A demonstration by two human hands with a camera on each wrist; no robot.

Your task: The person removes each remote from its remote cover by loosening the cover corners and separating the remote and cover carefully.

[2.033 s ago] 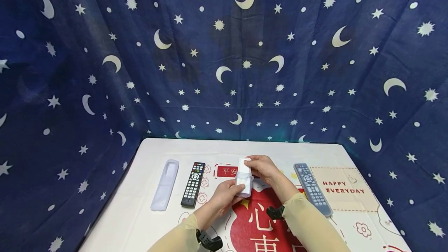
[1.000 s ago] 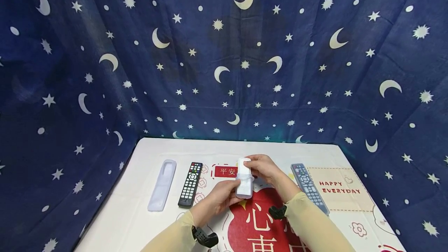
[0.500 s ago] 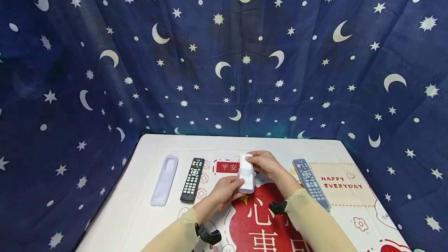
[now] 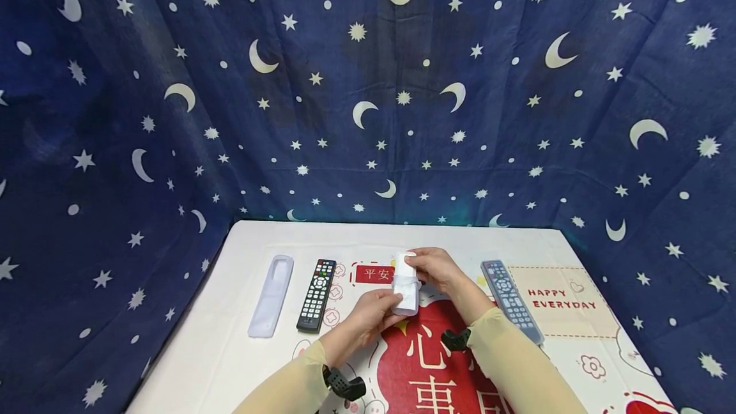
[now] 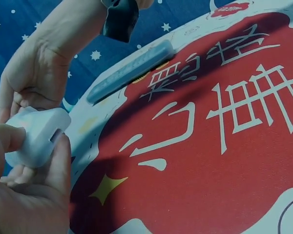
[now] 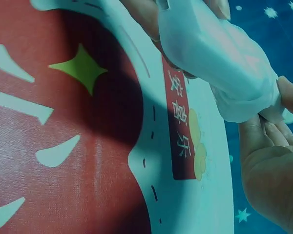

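A slim white remote control (image 4: 406,299) is held above the table in both hands. A translucent silicone cover (image 6: 244,83) wraps it and lies bunched in a thick fold around its middle. My left hand (image 4: 368,319) grips the near end, thumb on top and fingers underneath. At the far end, my right hand (image 4: 437,271) pinches the remote, with the thumb on its upper face. In the left wrist view, the near end shows a small slot in the pale cover (image 5: 36,136). The left hand partly hides the remote's near side.
An empty translucent remote cover (image 4: 270,299) lies at the left. Beside it is a black remote control (image 4: 316,297). On the right rests another remote in a bluish cover (image 4: 512,302). A starry dark curtain (image 4: 368,114) encloses the printed tablecloth (image 4: 195,344).
Both hands keep hold of the white remote, almost in place. My left thumb has shifted slightly over its near part. The head view has tilted a little; the other remotes have stayed put.
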